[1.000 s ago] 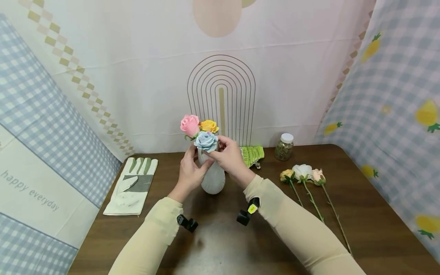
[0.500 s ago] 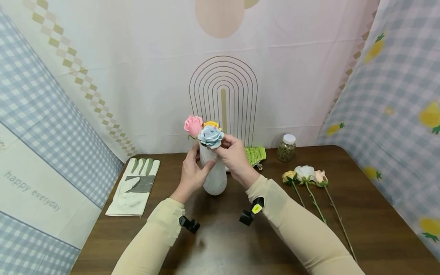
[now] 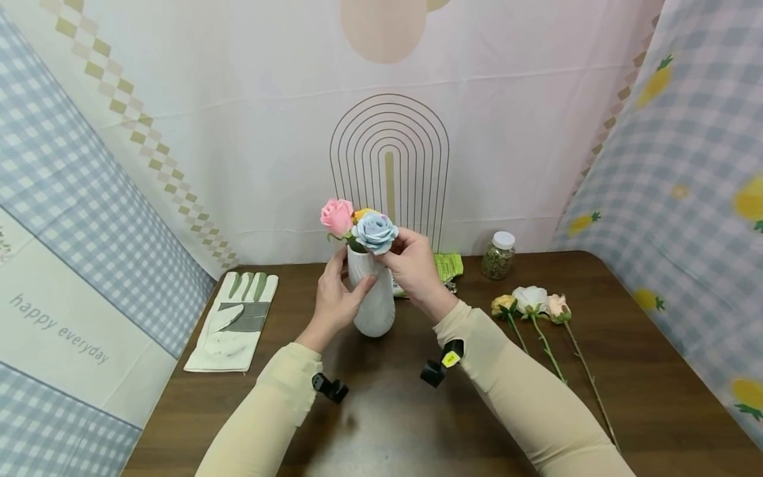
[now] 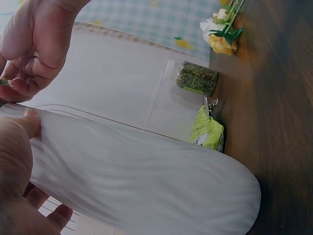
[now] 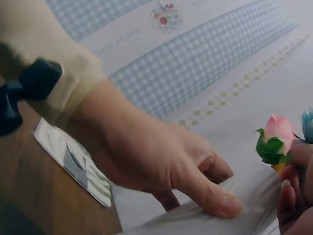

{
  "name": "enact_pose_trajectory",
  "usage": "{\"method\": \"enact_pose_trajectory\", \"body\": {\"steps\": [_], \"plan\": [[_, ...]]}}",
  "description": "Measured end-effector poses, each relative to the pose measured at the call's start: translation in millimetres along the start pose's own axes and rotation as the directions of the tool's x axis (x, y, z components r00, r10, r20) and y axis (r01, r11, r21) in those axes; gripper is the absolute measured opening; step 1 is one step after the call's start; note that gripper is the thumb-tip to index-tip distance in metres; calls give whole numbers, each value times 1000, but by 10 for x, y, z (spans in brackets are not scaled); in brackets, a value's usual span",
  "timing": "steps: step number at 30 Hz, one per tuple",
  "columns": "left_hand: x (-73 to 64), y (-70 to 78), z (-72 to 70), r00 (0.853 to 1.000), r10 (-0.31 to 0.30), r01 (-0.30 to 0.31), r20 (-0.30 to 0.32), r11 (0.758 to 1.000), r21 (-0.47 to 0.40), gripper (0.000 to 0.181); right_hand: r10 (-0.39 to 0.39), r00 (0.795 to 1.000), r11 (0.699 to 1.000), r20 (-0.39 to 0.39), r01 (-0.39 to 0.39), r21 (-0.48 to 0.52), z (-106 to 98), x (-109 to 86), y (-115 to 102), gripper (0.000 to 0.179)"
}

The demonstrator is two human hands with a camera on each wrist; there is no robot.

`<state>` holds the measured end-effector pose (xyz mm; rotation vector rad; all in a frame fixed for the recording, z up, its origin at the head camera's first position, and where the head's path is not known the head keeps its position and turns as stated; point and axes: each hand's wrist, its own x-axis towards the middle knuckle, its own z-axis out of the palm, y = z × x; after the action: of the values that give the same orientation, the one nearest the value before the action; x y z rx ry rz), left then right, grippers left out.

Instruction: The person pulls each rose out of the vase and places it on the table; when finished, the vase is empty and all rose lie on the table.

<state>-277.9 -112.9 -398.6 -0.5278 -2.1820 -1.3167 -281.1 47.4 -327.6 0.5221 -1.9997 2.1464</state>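
Observation:
A white ribbed vase (image 3: 375,305) stands upright on the table, and my left hand (image 3: 338,296) grips its upper part, thumb in front and fingers behind. Just under the blue rose (image 3: 375,232), my right hand (image 3: 412,266) pinches its stem at the vase mouth. Beside it a pink rose (image 3: 337,217) leans left out of the vase. A yellow rose (image 3: 361,214) is mostly hidden behind the blue one. In the left wrist view the vase (image 4: 146,171) fills the foreground, with the right hand (image 4: 41,41) above its mouth.
To the right lie a yellow rose (image 3: 504,305), a white rose (image 3: 530,299) and a peach rose (image 3: 558,307) with long stems. Behind the right hand is a green packet (image 3: 448,266); a jar of dried herbs (image 3: 498,257) stands farther right. A work glove (image 3: 234,321) lies left.
My right hand has shifted slightly right with the blue rose, which now sits right of the yellow one and hides more of it. My left hand stays on the vase.

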Motion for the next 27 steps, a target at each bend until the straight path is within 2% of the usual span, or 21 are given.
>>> {"method": "enact_pose_trajectory", "body": {"steps": [3,5,7,10,11,13,18,22,27], "plan": [[-3,1,-1,1000,3,-3,3,1000,1,67,-16,1000,995,23,18,-93,-30,22,1,32],[-6,1,0,1000,0,0,7,1000,0,68,-51,998,983,34,56,-177,-57,36,10,30],[-7,-1,2,1000,-10,10,11,1000,0,68,-107,993,957,41,114,-268,-85,47,26,25],[-9,-7,4,1000,-27,27,15,1000,3,68,-202,978,900,49,205,-386,-116,61,53,19],[-10,-9,4,999,-31,31,15,1000,3,69,-228,972,882,49,228,-413,-122,64,58,17],[-11,-10,3,999,-35,35,15,999,5,69,-270,962,866,47,264,-424,-125,70,64,14],[-10,-8,12,1000,-25,25,8,1000,6,70,-320,947,867,-13,287,-406,-157,87,10,7],[-11,-7,16,999,-38,38,13,999,16,70,-310,949,886,-49,270,-377,-194,113,-65,11],[-8,-11,9,1000,-30,30,9,1000,9,68,-298,954,909,-45,269,-318,-204,138,-106,16]]}}
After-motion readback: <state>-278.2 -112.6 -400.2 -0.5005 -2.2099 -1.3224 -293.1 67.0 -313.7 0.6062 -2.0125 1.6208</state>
